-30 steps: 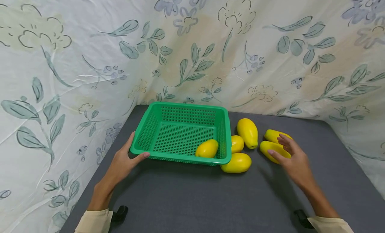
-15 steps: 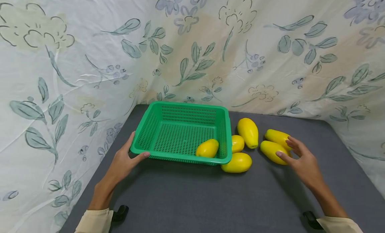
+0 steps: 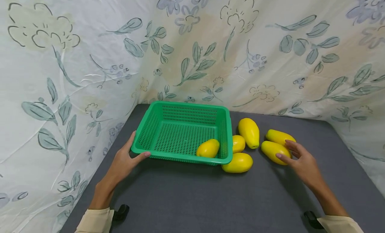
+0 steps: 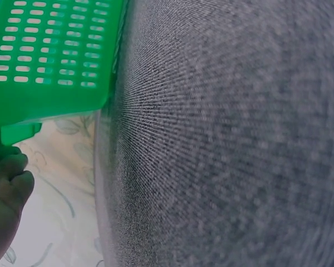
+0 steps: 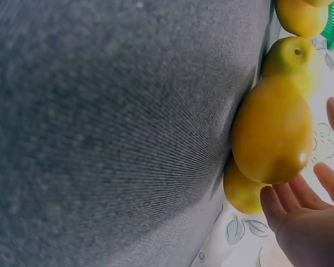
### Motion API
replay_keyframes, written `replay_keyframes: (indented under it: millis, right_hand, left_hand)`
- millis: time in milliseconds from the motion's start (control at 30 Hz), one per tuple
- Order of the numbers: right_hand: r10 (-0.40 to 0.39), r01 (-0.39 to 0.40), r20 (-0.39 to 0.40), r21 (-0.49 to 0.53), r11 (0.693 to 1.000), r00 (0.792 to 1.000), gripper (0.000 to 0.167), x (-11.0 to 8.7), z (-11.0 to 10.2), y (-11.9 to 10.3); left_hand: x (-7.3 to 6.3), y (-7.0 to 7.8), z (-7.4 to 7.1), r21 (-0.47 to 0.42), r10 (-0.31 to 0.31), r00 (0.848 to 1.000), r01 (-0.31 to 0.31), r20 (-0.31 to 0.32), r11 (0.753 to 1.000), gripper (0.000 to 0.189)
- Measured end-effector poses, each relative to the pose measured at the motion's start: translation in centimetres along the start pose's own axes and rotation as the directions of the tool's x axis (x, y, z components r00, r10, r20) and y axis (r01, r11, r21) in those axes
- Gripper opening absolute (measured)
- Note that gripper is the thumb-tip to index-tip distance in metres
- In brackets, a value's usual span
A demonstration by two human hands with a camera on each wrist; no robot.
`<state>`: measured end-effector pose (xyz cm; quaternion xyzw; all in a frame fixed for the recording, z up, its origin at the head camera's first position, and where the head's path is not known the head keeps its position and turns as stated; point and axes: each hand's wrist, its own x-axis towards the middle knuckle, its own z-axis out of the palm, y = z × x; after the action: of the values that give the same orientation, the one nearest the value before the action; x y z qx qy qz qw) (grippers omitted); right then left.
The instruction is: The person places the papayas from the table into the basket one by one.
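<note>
My left hand (image 3: 121,166) grips the near left corner of a green plastic basket (image 3: 175,156), thumb over its front rim and fingers along the left side. In the left wrist view, curled fingers (image 4: 14,178) show below the rim of the basket (image 4: 50,100). One yellow papaya (image 3: 208,148) lies in the basket's near right corner. My right hand (image 3: 305,166) is at the right end of a papaya (image 3: 275,152), thumb and fingers spread. Seen from the right wrist, its fingertips come right up to the rounded end of that papaya (image 5: 273,130), while the thumb stands apart.
Behind the nearer papaya lies another papaya (image 3: 278,136). Several more lie right of the basket: an upright-lying papaya (image 3: 249,133), one partly hidden papaya (image 3: 238,143) and a papaya (image 3: 237,163) at the basket's corner. Floral cloth (image 3: 195,52) hangs behind the dark grey table (image 3: 192,196).
My right hand has shifted right, to the end of the nearer papaya, and its fingers have come closer to it. The left hand and the basket have stayed in place.
</note>
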<state>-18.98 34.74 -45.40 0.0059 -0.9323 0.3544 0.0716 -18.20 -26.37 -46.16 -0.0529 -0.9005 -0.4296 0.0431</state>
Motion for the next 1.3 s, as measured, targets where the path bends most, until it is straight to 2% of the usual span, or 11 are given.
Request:
replay_keyframes:
  millis: [400,800,1067,1300]
  right_hand:
    - [-0.040,0.043,0.046,-0.069,0.997,0.998,0.077,0.40,0.61,0.29]
    - [-0.004,0.012,0.123,-0.062,0.998,0.992,0.085,0.37,0.69,0.63]
    - [-0.022,0.031,0.117,-0.077,0.997,0.993,0.081,0.20,0.62,0.79]
    - [-0.004,0.013,0.118,-0.082,0.997,0.993,0.084,0.21,0.71,0.67]
  left_hand:
    - [-0.01,0.04,-0.10,0.002,-0.008,1.000,0.008,-0.007,1.000,0.106]
    - [0.11,-0.02,-0.16,0.004,-0.007,1.000,0.007,-0.001,1.000,0.105]
    - [-0.12,-0.14,0.14,0.003,-0.002,1.000,0.002,-0.001,1.000,0.104]
    - [0.01,-0.03,0.06,0.002,0.009,1.000,-0.009,-0.012,1.000,0.105]
